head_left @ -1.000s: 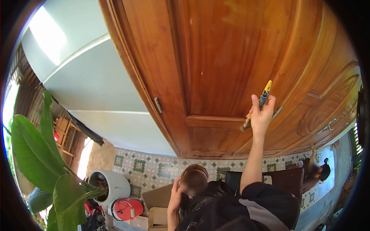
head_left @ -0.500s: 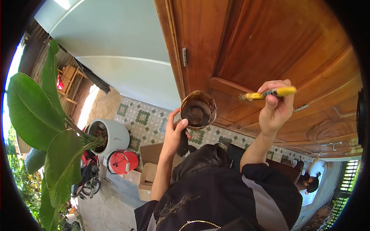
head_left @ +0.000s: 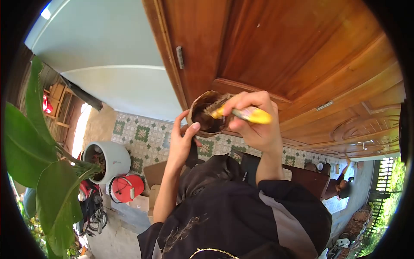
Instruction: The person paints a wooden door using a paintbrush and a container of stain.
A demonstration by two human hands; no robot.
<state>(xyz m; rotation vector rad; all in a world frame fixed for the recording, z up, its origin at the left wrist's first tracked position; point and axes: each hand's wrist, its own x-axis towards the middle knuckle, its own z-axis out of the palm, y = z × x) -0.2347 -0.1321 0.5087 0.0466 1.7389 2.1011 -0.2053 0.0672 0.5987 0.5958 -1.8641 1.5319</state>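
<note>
My left hand (head_left: 181, 140) grips the near left rim of a round container (head_left: 199, 105), its inside stained dark brown, thumb over the edge. In my right hand (head_left: 260, 123) is a paintbrush (head_left: 258, 115) with a yellow handle, pinched between thumb and fingers. Its bristle end points left and down into the mouth of the container, where the tip overlaps the dark inside. Both hands are in front of my chest, close to a brown panelled wooden door (head_left: 267, 47).
A pale wall panel (head_left: 108, 43) adjoins the door frame. To the left stand a potted plant in a grey pot (head_left: 120, 162), a red bucket (head_left: 133, 188) and cardboard boxes. Patterned tiles (head_left: 144, 134) cover the floor. Another person (head_left: 338, 187) is at the far right by the doors.
My right hand has brought the paintbrush left, from in front of the door to the container's mouth. My left hand still holds the container. The view has shifted slightly to the right.
</note>
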